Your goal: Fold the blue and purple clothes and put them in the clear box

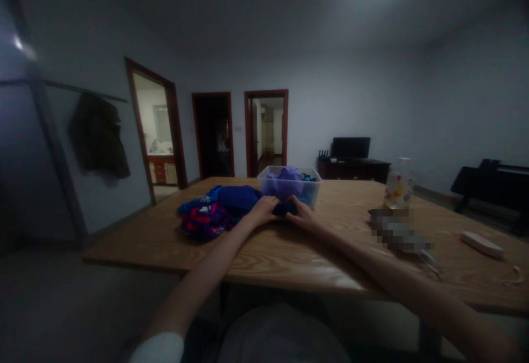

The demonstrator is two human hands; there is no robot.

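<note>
Nearest is a white sleeve (pixel 159 347) on the left; bare forearms (pixel 215 266) stretch over the wood-grain surface (pixel 264 261). I see the left hand (pixel 264 209) and right hand (pixel 305 215) with fingers closed on a navy cloth (pixel 284 208), beside piled garments (pixel 204 221), before a translucent plastic bin (pixel 314 191) of purple fabric (pixel 290 175). Beyond, a flat screen (pixel 351 147) tops a dark cabinet (pixel 355 168).

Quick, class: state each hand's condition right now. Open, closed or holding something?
Left hand: closed, holding the dark blue cloth.
Right hand: closed, holding the same cloth.
</note>
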